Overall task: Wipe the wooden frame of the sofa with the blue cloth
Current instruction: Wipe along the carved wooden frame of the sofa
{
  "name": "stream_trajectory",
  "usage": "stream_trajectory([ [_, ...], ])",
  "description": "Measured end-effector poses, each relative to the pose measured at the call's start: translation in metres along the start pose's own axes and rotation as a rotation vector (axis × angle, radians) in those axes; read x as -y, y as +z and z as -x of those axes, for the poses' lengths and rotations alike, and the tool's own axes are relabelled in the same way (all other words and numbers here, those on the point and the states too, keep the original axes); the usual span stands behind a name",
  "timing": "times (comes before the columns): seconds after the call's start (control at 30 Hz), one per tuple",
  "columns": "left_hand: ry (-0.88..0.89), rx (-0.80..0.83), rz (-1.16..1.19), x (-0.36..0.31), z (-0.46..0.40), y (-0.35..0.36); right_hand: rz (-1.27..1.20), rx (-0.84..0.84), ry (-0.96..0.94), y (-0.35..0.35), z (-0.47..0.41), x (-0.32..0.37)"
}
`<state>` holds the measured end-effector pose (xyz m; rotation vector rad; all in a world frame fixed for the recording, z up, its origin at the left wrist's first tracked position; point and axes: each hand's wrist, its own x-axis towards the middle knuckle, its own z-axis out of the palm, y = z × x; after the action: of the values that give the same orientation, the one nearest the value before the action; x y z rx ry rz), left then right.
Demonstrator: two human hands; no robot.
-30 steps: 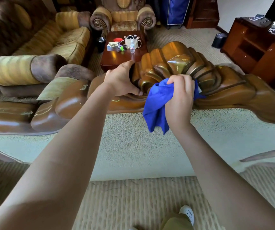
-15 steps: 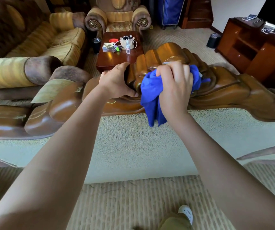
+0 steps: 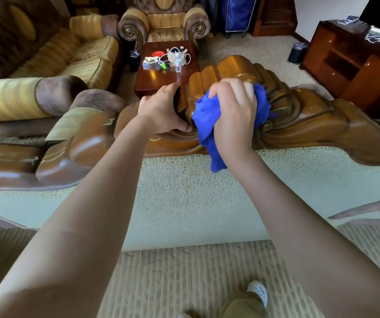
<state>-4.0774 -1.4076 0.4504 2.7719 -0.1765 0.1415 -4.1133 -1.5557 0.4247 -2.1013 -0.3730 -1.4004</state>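
**Gripped: cloth on carved crest, frame braced**

Left hand (image 3: 164, 111): fingers curled round the left edge of the frame (image 3: 310, 118) crest, thumb below; likely steadying the person while leaning over the sofa back.

Right hand (image 3: 233, 115): fist bunched round the cloth (image 3: 204, 120), pressing it onto the crest's ribbed carving; a loose tail hangs down over the upholstered back (image 3: 184, 193). Bunching probably lets the fabric reach into the grooves.

Table (image 3: 152, 76), beyond the crest: holds a bottle (image 3: 178, 64), a bag (image 3: 178, 55) with white cord, a red lid, small clutter. Contents of the bag not visible.

Bin (image 3: 295, 52), far right on carpet: contents not visible.
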Motion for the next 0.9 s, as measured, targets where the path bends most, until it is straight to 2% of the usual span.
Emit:
stream_trajectory([
  [0.33, -0.004, -0.015, 0.016, 0.002, 0.000, -0.002, -0.012, -0.007, 0.039, 0.000, 0.012, -0.017],
  [0.53, -0.015, -0.016, 0.000, 0.002, -0.001, -0.001, -0.140, -0.001, 0.041, 0.003, -0.007, 0.004],
  [0.63, 0.014, -0.019, -0.027, 0.003, 0.000, -0.001, -0.057, 0.141, -0.030, 0.020, -0.035, 0.022],
  [0.73, 0.034, -0.010, -0.034, 0.003, 0.003, -0.004, 0.217, 0.278, -0.145, 0.037, -0.055, 0.033],
  [0.77, 0.035, -0.010, -0.026, 0.003, 0.004, -0.004, 0.286, 0.370, -0.178, 0.039, -0.057, 0.034],
  [0.83, 0.016, 0.018, 0.024, 0.002, 0.007, -0.006, 0.358, 0.580, -0.167, 0.046, -0.062, 0.036],
  [0.9, -0.017, 0.041, 0.158, 0.000, 0.010, -0.010, 0.384, 0.645, -0.110, 0.050, -0.068, 0.042],
])
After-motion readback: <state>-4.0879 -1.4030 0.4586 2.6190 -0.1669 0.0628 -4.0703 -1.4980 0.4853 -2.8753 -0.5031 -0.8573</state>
